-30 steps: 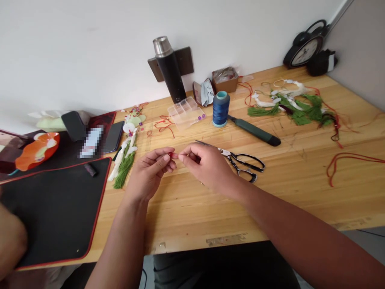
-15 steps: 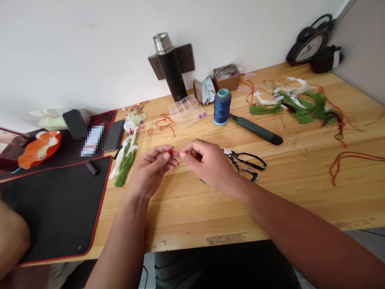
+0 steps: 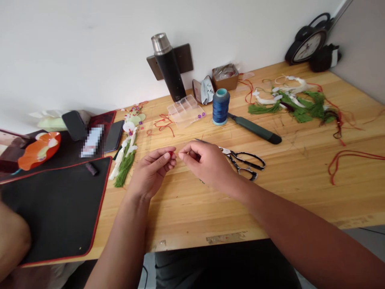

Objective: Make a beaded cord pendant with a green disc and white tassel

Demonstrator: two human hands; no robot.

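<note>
My left hand [image 3: 153, 168] pinches a small red piece [image 3: 171, 153] between thumb and forefinger, above the wooden table. Just right of it, the thumb and forefinger of my right hand [image 3: 204, 160] are pressed together, with a thin strand barely visible between the two hands. What exactly the right fingertips hold is too small to make out. Black-handled scissors [image 3: 248, 160] lie partly behind my right hand. Beyond the hands are a blue thread spool [image 3: 220, 107], standing upright, and a clear compartment box [image 3: 185, 112] with purple beads.
Green and white tassels [image 3: 124, 160] lie left, more tassels [image 3: 296, 102] back right. A dark green tool [image 3: 255, 129] rests beside the spool. A black flask [image 3: 170, 70] stands by the wall. Red cord [image 3: 337, 160] lies right; a black mat [image 3: 60, 204] covers the left. Someone's arm [image 3: 12, 237] shows there.
The red piece is less exposed between my fingertips. My right hand has shifted very slightly left. The whole view has also moved a little.
</note>
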